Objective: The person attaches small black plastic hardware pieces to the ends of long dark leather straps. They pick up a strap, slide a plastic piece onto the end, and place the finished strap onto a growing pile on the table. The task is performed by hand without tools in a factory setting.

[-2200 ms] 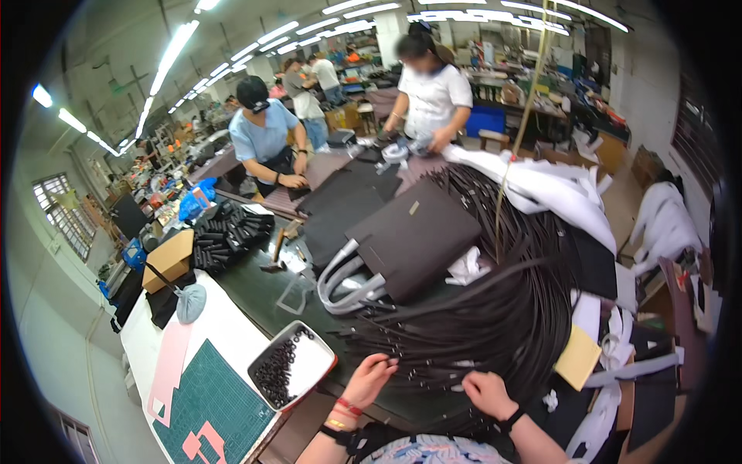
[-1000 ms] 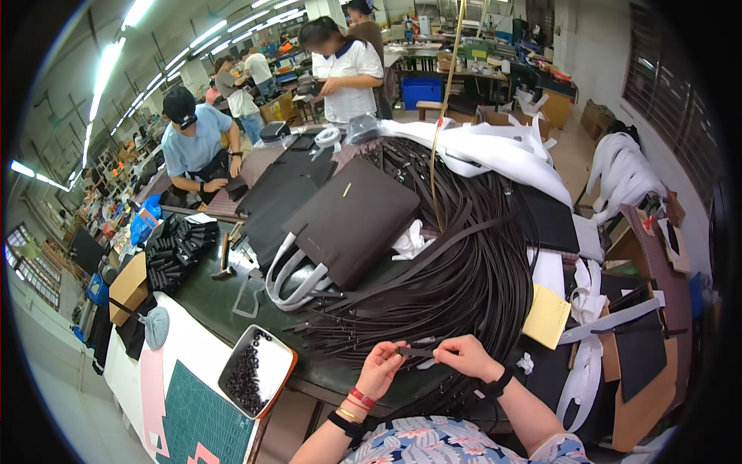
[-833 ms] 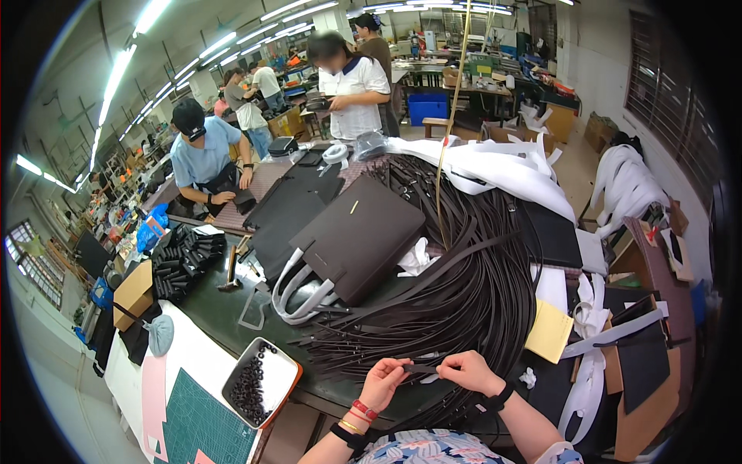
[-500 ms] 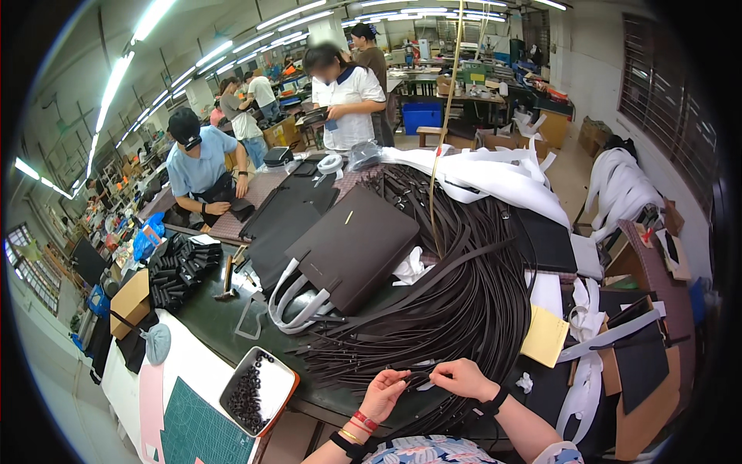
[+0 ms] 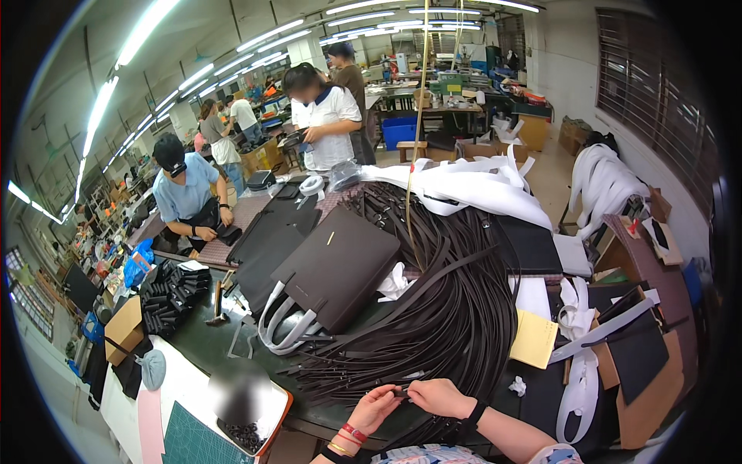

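Near the lower edge, my left hand [image 5: 376, 408] and my right hand [image 5: 442, 398] meet fingertip to fingertip. Both are closed in a pinch on a dark strap end [image 5: 401, 394], mostly hidden by the fingers. Just beyond them spreads a large heap of long, dark brown straps [image 5: 456, 309], some with small metal fittings at their ends. A dark brown handbag [image 5: 336, 267] lies behind my left hand, its handles [image 5: 282, 329] wrapped in pale material. Left of my hands is a white tray with an orange outside [image 5: 284, 414], holding small black ring-like parts [image 5: 246, 435], partly blurred.
A green cutting mat [image 5: 193, 437] and a pile of black rolled pieces [image 5: 174, 298] lie left. A yellow pad [image 5: 533, 339] and white strips [image 5: 576, 387] are on the right. Across the table, one person [image 5: 189, 189] handles a black item; another [image 5: 321, 116] stands behind.
My fingertips have drawn closer together around the dark strap end. Most of the scene has shifted left in the picture, and my hands sit slightly lower in it.
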The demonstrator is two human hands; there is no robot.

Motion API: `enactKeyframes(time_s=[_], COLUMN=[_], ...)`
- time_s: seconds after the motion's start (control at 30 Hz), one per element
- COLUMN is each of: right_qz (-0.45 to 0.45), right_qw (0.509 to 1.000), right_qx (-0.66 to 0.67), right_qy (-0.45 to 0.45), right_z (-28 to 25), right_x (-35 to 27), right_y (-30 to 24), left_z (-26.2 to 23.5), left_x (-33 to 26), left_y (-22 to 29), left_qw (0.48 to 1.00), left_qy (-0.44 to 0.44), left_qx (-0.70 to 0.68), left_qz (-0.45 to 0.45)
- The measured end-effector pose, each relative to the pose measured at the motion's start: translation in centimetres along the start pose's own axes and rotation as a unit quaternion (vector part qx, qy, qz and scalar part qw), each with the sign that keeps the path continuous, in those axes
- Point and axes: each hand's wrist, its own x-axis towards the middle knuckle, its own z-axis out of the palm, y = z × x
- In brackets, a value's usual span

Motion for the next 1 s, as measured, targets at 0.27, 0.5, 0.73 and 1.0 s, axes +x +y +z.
enactKeyframes(time_s=[0.27, 0.5, 0.73, 1.0], right_qz=[-0.004, 0.042, 0.021, -0.049], right_qw=[0.998, 0.994, 0.996, 0.998], right_qx=[0.016, 0.082, 0.046, 0.013], right_qy=[0.059, 0.061, 0.072, 0.049], right_z=[0.0, -0.2, 0.7, -1.4], right_x=[0.2, 0.2, 0.9, -0.2], right_y=[-1.4, -1.6, -1.4, 1.0], left_z=[0.5, 1.3, 1.8, 1.7], left_x=[-0.6, -0.5, -0.1, 1.0], left_y=[0.1, -0.2, -0.8, -0.3], left_qw=[0.999, 0.998, 0.998, 0.996], left_qy=[-0.01, 0.009, 0.023, 0.049], left_qx=[-0.043, -0.046, -0.048, -0.039], left_qz=[-0.003, 0.032, 0.037, 0.067])
